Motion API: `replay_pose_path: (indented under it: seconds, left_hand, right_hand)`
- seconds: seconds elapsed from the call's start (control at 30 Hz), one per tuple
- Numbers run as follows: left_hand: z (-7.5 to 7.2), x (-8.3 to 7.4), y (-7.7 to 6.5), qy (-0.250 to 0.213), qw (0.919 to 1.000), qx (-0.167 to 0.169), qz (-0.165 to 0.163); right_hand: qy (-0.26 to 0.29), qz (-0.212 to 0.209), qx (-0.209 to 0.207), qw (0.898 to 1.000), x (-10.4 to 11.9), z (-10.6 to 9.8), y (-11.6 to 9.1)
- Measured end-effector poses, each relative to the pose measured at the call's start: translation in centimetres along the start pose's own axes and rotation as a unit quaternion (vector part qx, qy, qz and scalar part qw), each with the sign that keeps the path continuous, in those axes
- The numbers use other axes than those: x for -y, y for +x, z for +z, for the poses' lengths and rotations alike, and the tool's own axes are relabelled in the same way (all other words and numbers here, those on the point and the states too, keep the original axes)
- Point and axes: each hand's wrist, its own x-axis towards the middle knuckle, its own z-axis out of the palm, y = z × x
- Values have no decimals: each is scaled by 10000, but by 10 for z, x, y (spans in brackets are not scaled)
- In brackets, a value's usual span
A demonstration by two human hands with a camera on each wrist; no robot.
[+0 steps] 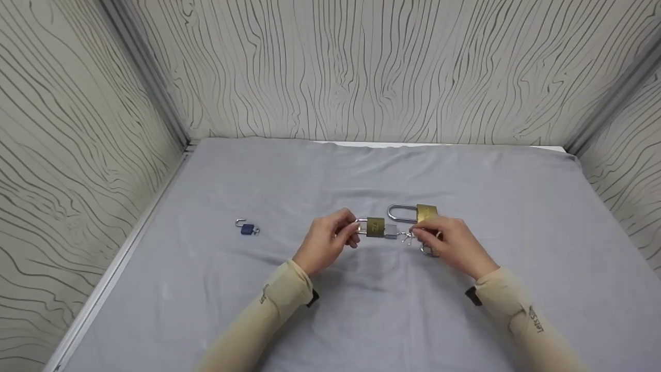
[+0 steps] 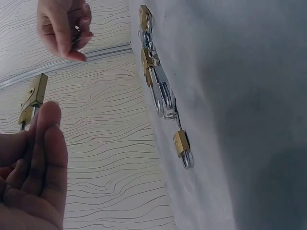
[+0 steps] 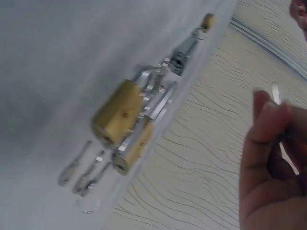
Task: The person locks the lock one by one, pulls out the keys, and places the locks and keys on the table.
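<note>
My left hand (image 1: 330,235) pinches the shackle of a brass padlock (image 1: 376,227), held up over the cloth with its body toward the right. In the left wrist view the same padlock (image 2: 33,98) stands beyond the curled fingers (image 2: 55,148). My right hand (image 1: 452,240) pinches a slim silvery key (image 3: 276,94), mostly hidden by thumb and finger. A gap lies between this hand and the raised padlock in the left wrist view. Below the hands are a large brass padlock (image 1: 426,211) with a long shackle and a silver padlock (image 3: 182,55).
A small blue padlock (image 1: 248,229), its shackle open, lies at the left with keys beside it. More brass padlocks (image 3: 136,146) and loose keys (image 3: 72,172) lie on the grey cloth (image 1: 258,175). Patterned walls (image 1: 335,72) enclose the table's back and sides.
</note>
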Motion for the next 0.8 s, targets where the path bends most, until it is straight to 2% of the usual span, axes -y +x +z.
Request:
replay_pose_path:
  seconds: [0.1,0.2,0.33,0.43,0.6,0.8]
  left_hand:
    - [3,3,-1,-61,9999,88,-122]
    - [6,4,-2,-130,9996,150,-194]
    - [8,6,-2,-195,9993,210,-244]
    - [9,7,-2,-210,9991,252,-262]
    - [10,8,-1,-185,9988,341,-303]
    - [12,8,1,-236,9983,397,-342]
  right_hand:
    - [-326,21,487,9983,-7,7,2]
    - [-594,-61,779,9952,-12,13,5]
    - [-866,-360,1031,9902,-16,19,8]
    - [-976,-437,1096,9882,-18,22,7]
    - [-867,-376,1127,9891,-19,24,6]
    - [-347,-578,1158,9910,-21,23,8]
